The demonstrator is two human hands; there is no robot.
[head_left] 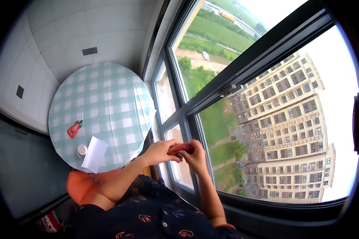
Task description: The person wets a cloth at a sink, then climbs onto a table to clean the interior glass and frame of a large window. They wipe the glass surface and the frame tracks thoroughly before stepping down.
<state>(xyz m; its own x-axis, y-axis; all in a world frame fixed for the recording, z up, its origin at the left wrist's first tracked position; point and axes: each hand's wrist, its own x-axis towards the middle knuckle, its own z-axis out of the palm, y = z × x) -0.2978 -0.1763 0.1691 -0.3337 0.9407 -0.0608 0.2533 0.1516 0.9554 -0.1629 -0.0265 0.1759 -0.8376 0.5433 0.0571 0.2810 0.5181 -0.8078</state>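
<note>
Both hands are raised in front of my body, close to the window, and meet around a small dark red item (182,148). It has a tan part on its left side and a small shiny bit below; its kind is too small and covered to tell. My left hand (160,152) grips it from the left with bent fingers. From the right, my right hand (196,156) closes on it, the fingers curled over its top and the thumb beneath. My fingers hide much of the item.
At the left stands a round table with a green-and-white checked cloth (103,99). On it lie a red spouted pouch (74,129), a white cup-like container (82,150) and a white paper sheet (95,154). An orange chair (79,187) is below it. A dark-framed window (187,109) borders my right.
</note>
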